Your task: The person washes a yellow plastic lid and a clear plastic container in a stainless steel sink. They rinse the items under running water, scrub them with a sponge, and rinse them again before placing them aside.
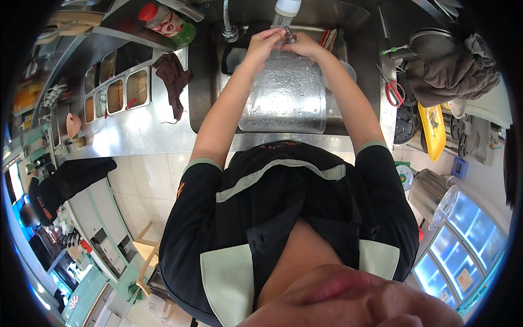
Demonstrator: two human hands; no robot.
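My left hand and my right hand meet at the far side of the sink under a white tap head with water running from it. Between the fingers of both hands is a small shiny metal fitting; its exact kind is too small to make out. Both hands are closed around it, with the left fingertips pinching at its left side. Below my wrists a large clear plastic container, wet with drops, lies in the steel sink. Whether the fitting is joined to the container cannot be told.
A brush lies at the sink's far right. Left stand a red-lidded jar, a dark brown cloth and food pans. On the right are red-handled scissors, a yellow tray and a grey cloth. Another person is far left.
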